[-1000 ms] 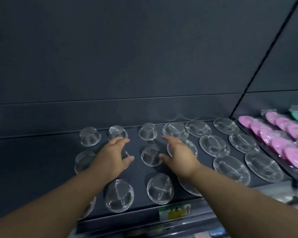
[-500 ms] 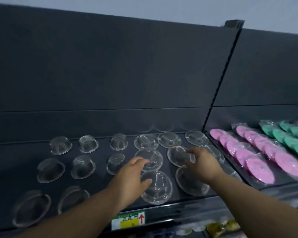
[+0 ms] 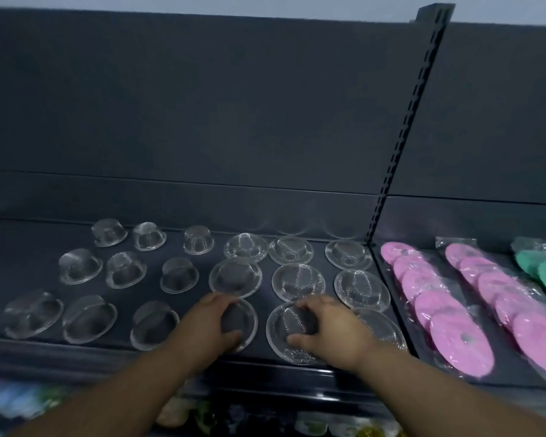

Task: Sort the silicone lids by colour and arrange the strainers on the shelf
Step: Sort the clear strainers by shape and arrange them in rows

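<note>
My left hand [image 3: 207, 324] curls round the left strainer [image 3: 245, 320], my right hand [image 3: 333, 331] seems to pinch the right strainer [image 3: 282, 324] beside it, so I'd slide both lightly into line with the rows [image 3: 298, 282] just beyond my hands.

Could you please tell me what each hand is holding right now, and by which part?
The left hand grips a front-row mesh strainer across its dome; the right hand grips the neighbouring strainer likewise.

Strainers [image 3: 298, 282] fill the shelf [image 3: 22, 260]; packaged lids [image 3: 460, 340] lie right.
</note>
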The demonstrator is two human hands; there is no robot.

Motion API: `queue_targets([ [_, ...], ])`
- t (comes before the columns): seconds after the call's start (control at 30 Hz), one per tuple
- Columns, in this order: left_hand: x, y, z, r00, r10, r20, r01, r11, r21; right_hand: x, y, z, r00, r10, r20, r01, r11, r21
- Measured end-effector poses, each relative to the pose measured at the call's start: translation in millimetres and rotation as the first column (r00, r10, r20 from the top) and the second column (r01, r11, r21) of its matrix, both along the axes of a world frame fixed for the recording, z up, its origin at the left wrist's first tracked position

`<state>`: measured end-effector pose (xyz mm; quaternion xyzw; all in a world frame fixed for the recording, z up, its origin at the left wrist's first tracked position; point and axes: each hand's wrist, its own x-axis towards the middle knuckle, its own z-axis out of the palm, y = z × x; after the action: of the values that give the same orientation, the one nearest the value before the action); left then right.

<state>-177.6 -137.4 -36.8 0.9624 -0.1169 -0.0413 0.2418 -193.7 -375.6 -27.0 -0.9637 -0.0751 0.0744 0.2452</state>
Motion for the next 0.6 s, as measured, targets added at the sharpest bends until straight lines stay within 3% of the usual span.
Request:
queue_targets([
  [0.47,8,2,0,0.997,-0.062,-0.041,0.063,0.998,0.030,7,-9,5,0.998,-0.024,-0.055,0.023,0.999,-0.029],
  [0.6,23,0,10,1.000,-0.017,0.018,0.017,0.999,-0.036,16,-6,10,0.995,-0.102,-0.007,0.102,0.995,0.022],
])
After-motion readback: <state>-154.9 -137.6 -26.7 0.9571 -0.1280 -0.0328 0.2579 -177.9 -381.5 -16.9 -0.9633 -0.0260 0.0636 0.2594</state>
